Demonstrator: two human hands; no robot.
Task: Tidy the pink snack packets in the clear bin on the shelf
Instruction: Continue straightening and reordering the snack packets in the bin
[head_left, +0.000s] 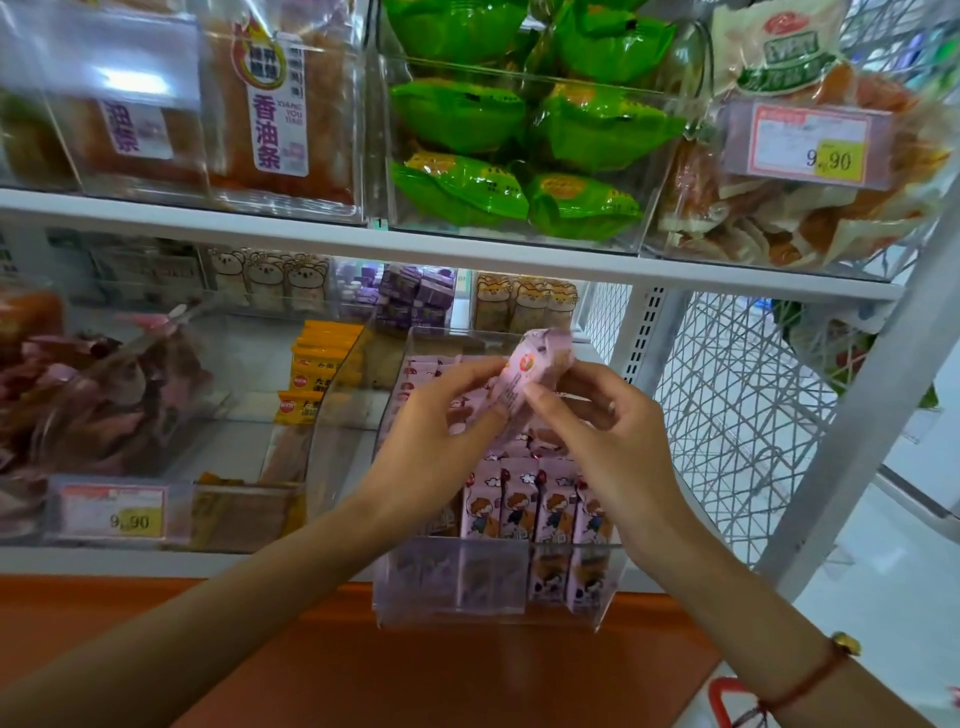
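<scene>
Above clear bin: left hand, right hand pinch pink packet between them.

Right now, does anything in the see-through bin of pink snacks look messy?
Yes. The front row of pink snack packets stands upright in the clear plastic bin, but those behind it look jumbled. Both hands hold one packet above the bin.

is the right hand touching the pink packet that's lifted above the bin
Touching. The head view shows the right hand pinching the raised pink packet at its lower edge, while the left hand grips it from the other side.
</scene>
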